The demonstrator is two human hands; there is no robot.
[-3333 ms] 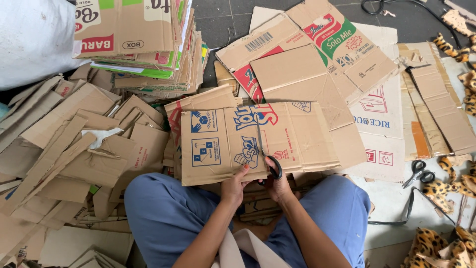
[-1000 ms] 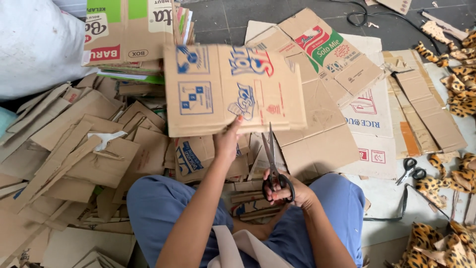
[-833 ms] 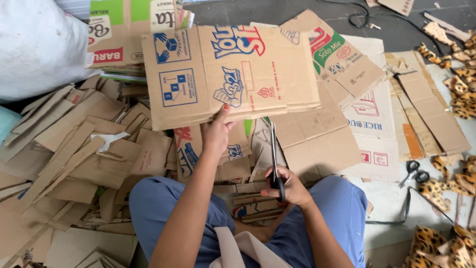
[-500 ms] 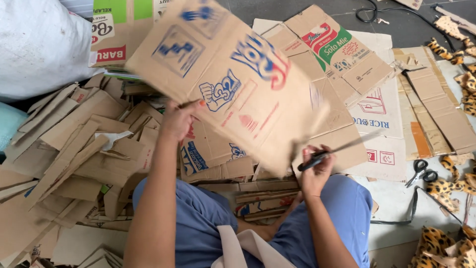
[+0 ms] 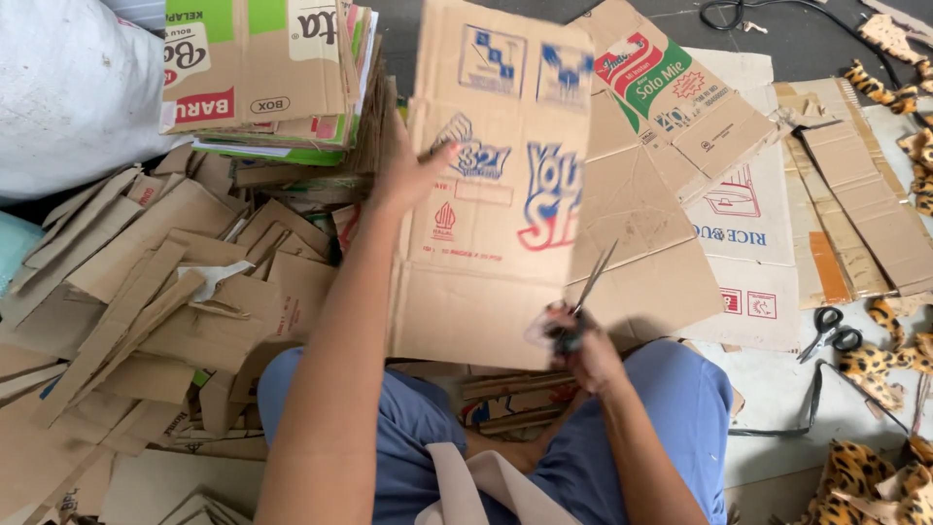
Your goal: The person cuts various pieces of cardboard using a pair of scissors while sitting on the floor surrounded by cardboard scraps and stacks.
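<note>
I hold a flattened printed cardboard box upright in front of me, over my lap, and I take it as my landmark. My left hand grips its left edge about halfway up, fingers spread over the printed face and thumb hidden behind the sheet. My right hand sits at the sheet's lower right corner, fingers curled shut through the loops of a pair of scissors whose blades point up and to the right along the sheet's right edge; motion blur keeps me from telling how far apart the blades stand or whether they bite the card. Left of the sheet, a loose heap of plain brown cardboard strips covers the floor. Above that heap and just left of the sheet's top sits a stack of folded flat boxes with green and red print, none of them holding anything. Further left lies a large white sack, its contents hidden. Behind and right of the sheet lie more flattened cartons, opened out on the floor. Well right of the sheet, a second pair of scissors with black handles rests on the floor, near scraps of leopard-print fabric.
</note>
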